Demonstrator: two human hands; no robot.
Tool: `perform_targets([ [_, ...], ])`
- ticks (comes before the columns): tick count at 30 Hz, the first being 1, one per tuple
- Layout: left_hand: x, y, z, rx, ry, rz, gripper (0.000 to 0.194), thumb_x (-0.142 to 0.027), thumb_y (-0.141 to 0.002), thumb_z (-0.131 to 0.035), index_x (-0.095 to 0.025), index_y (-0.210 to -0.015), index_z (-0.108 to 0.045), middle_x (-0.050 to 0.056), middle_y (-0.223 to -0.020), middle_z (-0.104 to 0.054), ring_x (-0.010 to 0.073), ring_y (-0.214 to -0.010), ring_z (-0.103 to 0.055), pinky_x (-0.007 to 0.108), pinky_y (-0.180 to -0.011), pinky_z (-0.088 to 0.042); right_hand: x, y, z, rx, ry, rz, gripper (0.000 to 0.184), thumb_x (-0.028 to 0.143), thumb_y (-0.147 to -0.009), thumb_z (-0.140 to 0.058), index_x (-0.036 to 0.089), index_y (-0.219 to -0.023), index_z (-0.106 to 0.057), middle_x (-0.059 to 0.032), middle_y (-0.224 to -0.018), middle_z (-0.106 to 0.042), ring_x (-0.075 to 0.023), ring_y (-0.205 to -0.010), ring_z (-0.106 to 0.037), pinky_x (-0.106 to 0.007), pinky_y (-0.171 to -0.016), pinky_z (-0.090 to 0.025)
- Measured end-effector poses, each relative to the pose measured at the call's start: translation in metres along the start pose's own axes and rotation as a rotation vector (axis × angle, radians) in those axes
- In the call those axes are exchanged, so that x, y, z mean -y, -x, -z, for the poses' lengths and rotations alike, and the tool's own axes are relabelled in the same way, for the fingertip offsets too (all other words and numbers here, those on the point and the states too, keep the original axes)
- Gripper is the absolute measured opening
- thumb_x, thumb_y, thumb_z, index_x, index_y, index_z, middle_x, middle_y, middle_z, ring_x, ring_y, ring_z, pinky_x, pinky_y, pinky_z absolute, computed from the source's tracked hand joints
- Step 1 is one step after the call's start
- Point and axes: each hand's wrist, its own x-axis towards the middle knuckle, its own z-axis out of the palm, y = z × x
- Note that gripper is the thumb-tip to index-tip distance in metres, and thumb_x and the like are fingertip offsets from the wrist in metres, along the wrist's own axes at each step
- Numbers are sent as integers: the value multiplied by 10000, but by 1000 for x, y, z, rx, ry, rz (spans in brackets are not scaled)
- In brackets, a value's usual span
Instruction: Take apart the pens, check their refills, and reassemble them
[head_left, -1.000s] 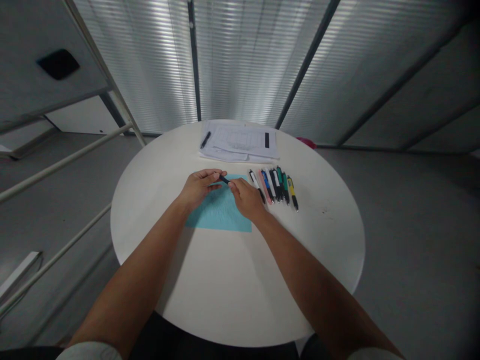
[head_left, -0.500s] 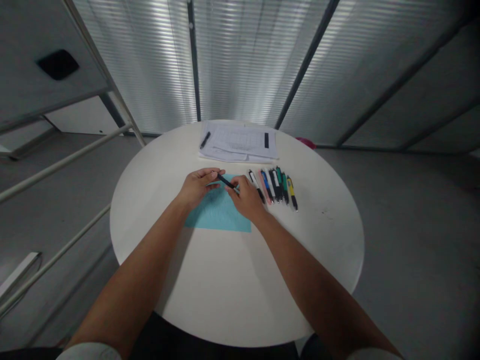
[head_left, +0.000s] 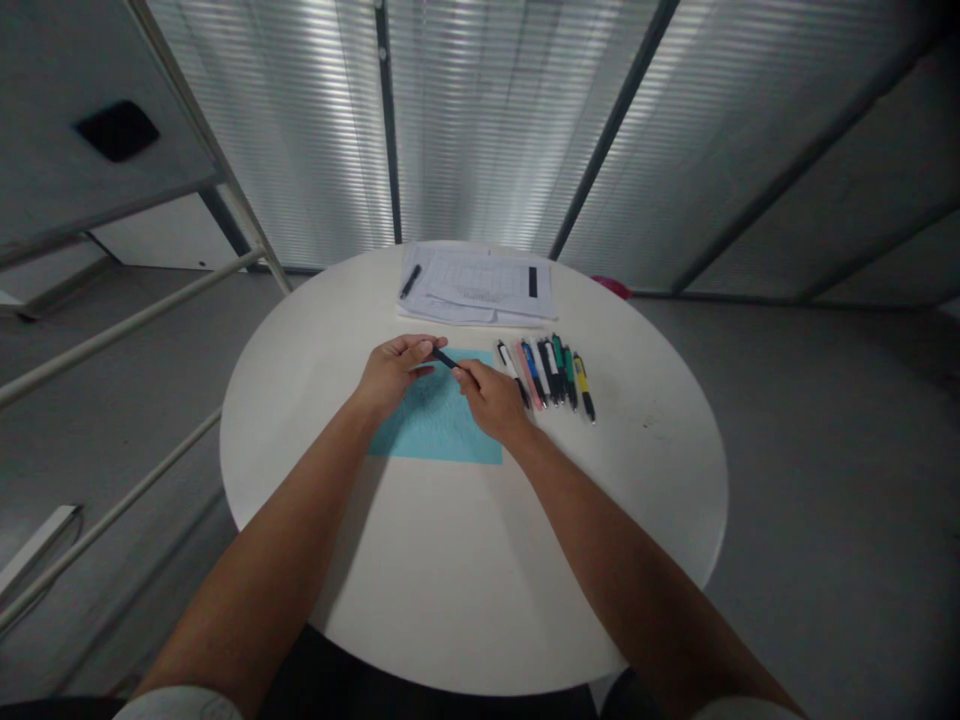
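Note:
Both my hands meet over a light blue sheet on a round white table. A short black pen spans between them. My left hand pinches its left end with curled fingers. My right hand grips the other end, fingers closed. Just to the right of my right hand lies a row of several pens in white, pink, blue, green, yellow and black.
A stack of printed papers lies at the table's far edge, with a black pen on its left part and a black bar at its right. A pink object peeks out behind the table. White rails run at the left.
The black pen showed longer between my hands half a second ago; now my right hand has slid back up it, so less shows. Both hands stay over the blue sheet.

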Motion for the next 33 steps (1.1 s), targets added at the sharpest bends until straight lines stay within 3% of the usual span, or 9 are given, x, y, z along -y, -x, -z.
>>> perform_targets([
  [4, -3, 0, -1, -83, 24, -16, 297, -373, -694, -818, -176, -888, -710, 104, -1127, -717, 175, -900, -657, 313, -786, -470, -1, 0, 0, -86, -49, -55, 301, 414, -952, -475, 260, -1199, -553, -21, -917, -705, -196, -748, -645, -311, -678, -449],
  [9, -4, -3, 2, -149, 7, -45, 298, -387, -697, -806, -171, -869, -693, 105, -1131, -710, 170, -879, -648, 302, -752, -468, -5, -2, -5, -152, -182, -85, 266, 359, -878, -574, 265, -1127, -566, -10, -912, -668, -171, -743, -611, -317, -706, -464],
  [12, -3, -6, 6, -176, -32, -46, 265, -385, -708, -789, -185, -854, -695, 80, -1100, -712, 155, -835, -633, 279, -705, -460, -7, -6, -7, -194, -499, -150, 255, 383, -835, -633, 257, -1048, -567, 30, -782, -612, -126, -624, -555, -275, -614, -447],
  [17, -2, -6, 11, -209, -407, -158, 214, -383, -707, -781, -184, -754, -715, 37, -739, -675, 145, -677, -570, 281, -646, -433, -9, -18, 1, -253, -1078, -412, 334, 508, -741, -717, 238, -876, -574, 38, -728, -594, -96, -544, -518, -228, -477, -391],
  [22, 3, 0, 4, -50, -647, -233, 154, -343, -698, -784, -203, -728, -729, 50, -744, -684, 192, -722, -587, 325, -721, -444, -8, -22, 13, -214, -1316, -577, 444, 704, -816, -504, 267, -889, -538, 3, -776, -592, -173, -740, -616, -272, -555, -478],
  [26, 3, 4, 3, 65, -766, -238, 114, -324, -675, -785, -226, -709, -737, 59, -784, -699, 223, -801, -593, 349, -827, -435, -6, -20, 18, -123, -1381, -556, 555, 794, -830, -314, 255, -761, -426, -39, -814, -600, -242, -904, -621, -375, -646, -536],
  [29, -1, 4, 10, 150, -904, -252, 80, -282, -718, -713, -232, -769, -750, 60, -821, -714, 241, -841, -595, 374, -892, -424, -6, -18, 23, -57, -1372, -490, 540, 774, -839, -289, 255, -707, -358, -27, -720, -533, -235, -835, -588, -368, -623, -522],
  [33, -3, -2, 27, -65, -1126, -241, 103, -220, -690, -695, -231, -777, -750, 91, -837, -705, 319, -962, -572, 478, -1005, -336, -10, -15, 30, -76, -1442, -456, 473, 692, -870, -312, 258, -687, -356, -1, -636, -421, -199, -681, -495, -298, -514, -432],
])
